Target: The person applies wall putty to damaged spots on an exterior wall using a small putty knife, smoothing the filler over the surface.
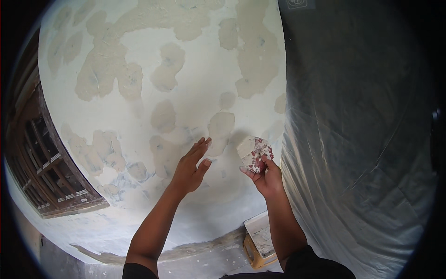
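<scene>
In front of me rises a white wall [204, 69] covered with beige filler patches. My left hand [193, 165] is held up at the wall with fingers stretched and nothing in it. Its fingertips are beside a beige patch [220, 125]; whether they touch the surface I cannot tell. My right hand [267, 179] is closed on the lower edge of a red putty scraper [257, 153]. Whitish putty is smeared over much of the scraper, most thickly at its upper left. It is held up close to the wall's right edge.
Clear plastic sheeting [353, 153] hangs along the whole right side. A brown wooden window with bars [51, 162] is set in the wall at the left. Below my right forearm stands a yellow stool [253, 253] with a pale, stained board [261, 232] on top.
</scene>
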`<state>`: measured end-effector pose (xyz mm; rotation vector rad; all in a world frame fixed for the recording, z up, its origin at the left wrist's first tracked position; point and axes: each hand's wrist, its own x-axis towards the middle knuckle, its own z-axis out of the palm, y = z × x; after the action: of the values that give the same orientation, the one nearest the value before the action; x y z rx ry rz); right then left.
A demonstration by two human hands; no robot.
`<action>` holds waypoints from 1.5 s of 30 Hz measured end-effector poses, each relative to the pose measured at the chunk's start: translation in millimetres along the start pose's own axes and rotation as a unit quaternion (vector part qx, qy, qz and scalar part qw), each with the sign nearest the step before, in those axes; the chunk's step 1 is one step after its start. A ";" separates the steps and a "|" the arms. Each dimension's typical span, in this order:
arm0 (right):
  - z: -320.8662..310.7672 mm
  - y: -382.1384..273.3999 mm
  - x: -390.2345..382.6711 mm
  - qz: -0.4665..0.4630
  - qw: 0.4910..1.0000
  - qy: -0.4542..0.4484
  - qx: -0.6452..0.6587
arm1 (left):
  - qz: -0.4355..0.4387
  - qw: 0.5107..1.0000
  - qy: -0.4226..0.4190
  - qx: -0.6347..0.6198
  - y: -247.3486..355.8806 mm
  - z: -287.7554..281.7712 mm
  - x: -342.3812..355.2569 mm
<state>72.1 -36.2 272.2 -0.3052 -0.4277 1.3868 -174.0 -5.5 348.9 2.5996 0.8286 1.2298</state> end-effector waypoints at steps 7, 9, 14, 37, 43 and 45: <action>74.7 -8.2 23.1 -0.070 0.997 -0.024 -0.029 | 0.211 0.909 -0.017 0.360 -14.7 -56.7 90.6; 97.2 -14.1 28.7 -0.115 0.985 -0.057 -0.117 | 0.232 0.899 0.015 0.371 -18.1 -63.8 112.3; 131.2 -34.4 70.8 -0.235 0.921 -0.097 -0.294 | 0.255 0.887 0.113 0.368 -19.6 -65.7 140.7; 180.9 -83.6 153.8 -0.702 0.302 -0.115 -0.635 | 0.308 0.849 0.248 0.351 -24.3 -55.4 193.6; 161.6 -64.9 170.2 -0.637 0.301 -0.096 -0.703 | 0.293 0.860 0.238 0.344 -20.9 -53.6 192.8; 152.0 -58.0 164.5 -0.625 0.297 -0.095 -0.715 | 0.285 0.866 0.235 0.338 -22.3 -52.7 193.3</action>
<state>73.4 110.2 451.2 -0.9376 -1.6156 -0.9679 -123.9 112.3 504.7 3.3097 0.6485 2.1251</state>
